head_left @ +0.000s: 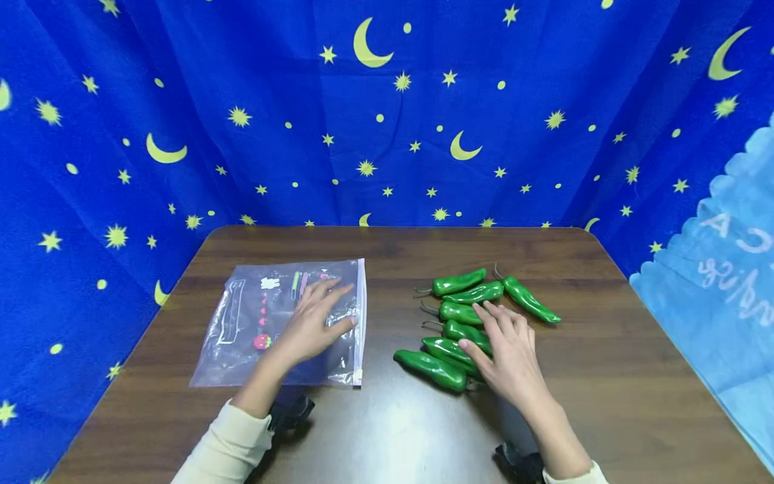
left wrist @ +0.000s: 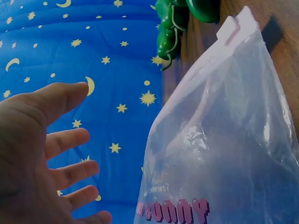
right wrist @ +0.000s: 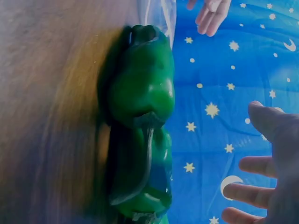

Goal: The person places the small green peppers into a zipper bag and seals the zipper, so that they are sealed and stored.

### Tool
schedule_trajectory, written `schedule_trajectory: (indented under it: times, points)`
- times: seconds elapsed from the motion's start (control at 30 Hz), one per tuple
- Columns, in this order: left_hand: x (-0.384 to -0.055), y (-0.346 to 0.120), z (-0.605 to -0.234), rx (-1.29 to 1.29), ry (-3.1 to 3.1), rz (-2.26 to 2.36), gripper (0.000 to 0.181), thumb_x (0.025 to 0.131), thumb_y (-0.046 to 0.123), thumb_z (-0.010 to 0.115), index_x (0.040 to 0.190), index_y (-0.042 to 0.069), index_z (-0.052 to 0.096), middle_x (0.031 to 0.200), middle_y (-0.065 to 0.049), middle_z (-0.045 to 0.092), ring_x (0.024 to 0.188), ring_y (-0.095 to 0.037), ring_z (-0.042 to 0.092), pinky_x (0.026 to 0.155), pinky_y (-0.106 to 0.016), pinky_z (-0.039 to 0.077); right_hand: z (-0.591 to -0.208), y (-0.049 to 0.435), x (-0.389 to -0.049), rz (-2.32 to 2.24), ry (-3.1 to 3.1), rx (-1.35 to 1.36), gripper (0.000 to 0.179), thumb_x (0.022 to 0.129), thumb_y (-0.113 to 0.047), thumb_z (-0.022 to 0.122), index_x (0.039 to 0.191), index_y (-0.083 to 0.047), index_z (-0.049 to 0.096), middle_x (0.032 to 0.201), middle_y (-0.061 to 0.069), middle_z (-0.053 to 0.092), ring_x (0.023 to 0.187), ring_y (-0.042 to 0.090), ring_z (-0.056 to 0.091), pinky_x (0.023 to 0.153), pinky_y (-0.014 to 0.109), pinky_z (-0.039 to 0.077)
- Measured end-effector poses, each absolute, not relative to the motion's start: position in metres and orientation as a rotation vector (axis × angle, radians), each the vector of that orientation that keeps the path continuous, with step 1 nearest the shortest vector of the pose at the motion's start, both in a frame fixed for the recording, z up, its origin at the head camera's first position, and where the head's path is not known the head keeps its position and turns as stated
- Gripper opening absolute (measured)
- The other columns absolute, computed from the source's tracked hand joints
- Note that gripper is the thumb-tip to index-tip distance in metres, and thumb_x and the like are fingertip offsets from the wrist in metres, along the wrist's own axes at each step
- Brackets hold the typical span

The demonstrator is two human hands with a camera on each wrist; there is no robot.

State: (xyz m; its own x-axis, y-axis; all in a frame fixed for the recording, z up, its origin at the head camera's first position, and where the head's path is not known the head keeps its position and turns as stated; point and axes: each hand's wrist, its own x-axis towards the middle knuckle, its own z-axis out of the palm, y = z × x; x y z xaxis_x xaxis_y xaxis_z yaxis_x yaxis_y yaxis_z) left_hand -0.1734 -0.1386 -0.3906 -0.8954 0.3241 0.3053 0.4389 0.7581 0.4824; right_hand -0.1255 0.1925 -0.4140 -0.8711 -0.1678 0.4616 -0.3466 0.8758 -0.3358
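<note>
A flat, clear zip bag (head_left: pixel 242 323) with pink and white printing lies at the left of the table, its zip edge (head_left: pixel 361 323) toward the middle. Over its right half hovers my left hand (head_left: pixel 308 326), fingers spread, nothing held. In the left wrist view, a gap shows between that hand (left wrist: pixel 28 135) and the bag (left wrist: pixel 210 140). To the right, several glossy green chili peppers (head_left: pixel 429 370) lie in a loose column. My right hand (head_left: pixel 510 353), with fingers apart, reaches over their right ends. The right wrist view shows the hand (right wrist: pixel 280 163) off the peppers (right wrist: pixel 140 93).
One green pepper (head_left: pixel 526 299) lies at a slant beyond the right fingertips. The brown wooden table (head_left: pixel 387 437) ends at a blue star-and-moon curtain (head_left: pixel 387 168). A light blue cloth (head_left: pixel 725 302) hangs along the right side. Dark wrist mounts (head_left: pixel 290 411) sit under both wrists.
</note>
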Motion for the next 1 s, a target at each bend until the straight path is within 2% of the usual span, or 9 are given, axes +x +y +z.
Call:
schedule_trajectory:
  times: [0.43, 0.73, 1.0]
  points:
    - [-0.176, -0.145, -0.391, -0.607, -2.805, -0.93, 0.063, 0.083, 0.032, 0.068, 0.139, 0.013, 0.046, 0.145, -0.021, 0.039, 0.134, -0.04, 0.03, 0.105, -0.068, 0.025, -0.42, 0.208, -0.124, 0.715, -2.593, 0.486, 0.06, 0.077, -0.023, 0.075, 0.13, -0.007, 0.053, 0.128, 0.014, 0.056, 0.111, 0.032, 0.047, 0.09, 0.05, 0.034]
    - [-0.181, -0.143, -0.397, -0.586, -2.863, -0.899, 0.064, 0.082, 0.033, 0.069, 0.138, 0.013, 0.046, 0.146, -0.021, 0.037, 0.134, -0.04, 0.028, 0.104, -0.069, 0.025, -0.424, 0.211, -0.116, 0.766, -2.634, 0.499, 0.057, 0.075, -0.024, 0.077, 0.126, -0.008, 0.057, 0.12, 0.012, 0.062, 0.107, 0.028, 0.052, 0.087, 0.048, 0.04]
    - [-0.185, -0.137, -0.4, -0.586, -2.878, -0.887, 0.063, 0.081, 0.034, 0.069, 0.137, 0.015, 0.048, 0.144, -0.017, 0.04, 0.133, -0.038, 0.03, 0.103, -0.067, 0.028, -0.427, 0.202, -0.105, 0.768, -2.654, 0.579, 0.052, 0.073, -0.026, 0.079, 0.12, -0.011, 0.062, 0.111, 0.001, 0.065, 0.101, 0.017, 0.054, 0.083, 0.042, 0.046]
